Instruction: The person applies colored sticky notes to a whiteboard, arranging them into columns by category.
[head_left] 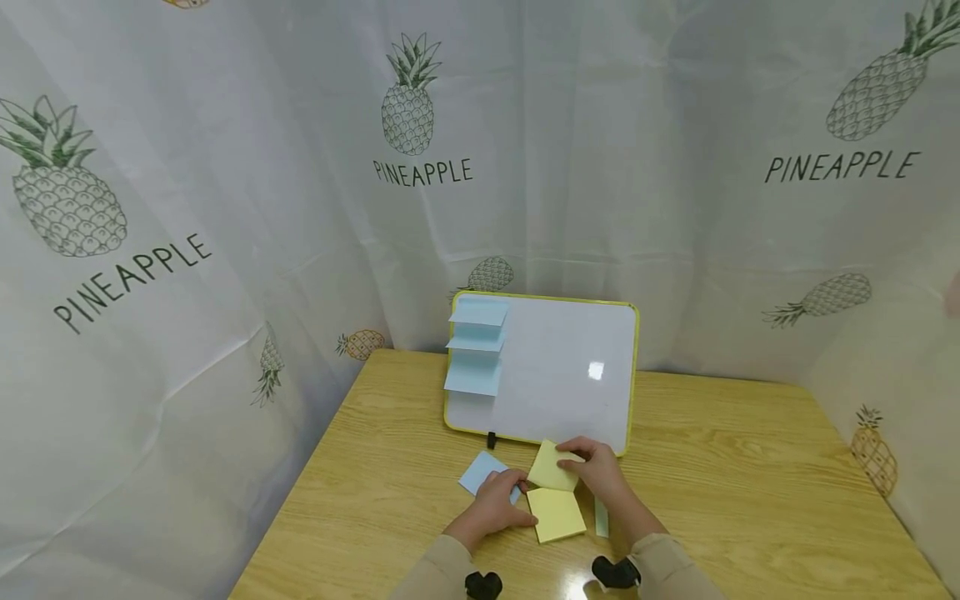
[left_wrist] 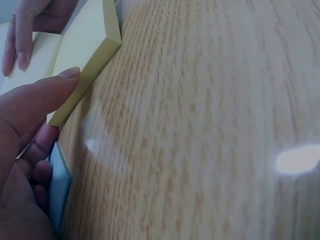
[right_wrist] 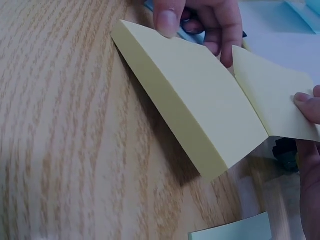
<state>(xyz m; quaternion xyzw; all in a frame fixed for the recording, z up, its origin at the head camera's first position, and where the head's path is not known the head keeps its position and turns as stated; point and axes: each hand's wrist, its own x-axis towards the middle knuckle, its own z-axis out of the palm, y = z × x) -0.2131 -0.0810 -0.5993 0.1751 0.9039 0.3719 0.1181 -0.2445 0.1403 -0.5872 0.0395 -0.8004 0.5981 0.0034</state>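
Note:
My left hand [head_left: 495, 503] grips a thick pad of yellow sticky notes [head_left: 557, 517] by its left side, with the thumb along the near edge. In the right wrist view the pad [right_wrist: 175, 90] is tilted over the table, casting a shadow below. My right hand [head_left: 602, 472] pinches the yellow top sheet [head_left: 547, 469] between thumb and fingers. This sheet is folded up and away from the pad, still joined along the far edge. A blue sticky note pad [head_left: 478, 472] lies partly hidden under my left hand.
Behind the hands leans a yellow-framed whiteboard [head_left: 566, 358], with several light blue sticky notes [head_left: 477, 375] down its left side. A black clip [head_left: 491, 440] sits at its lower edge. A pale green pad [head_left: 602, 518] lies on the wooden table [head_left: 720, 467] by my right wrist.

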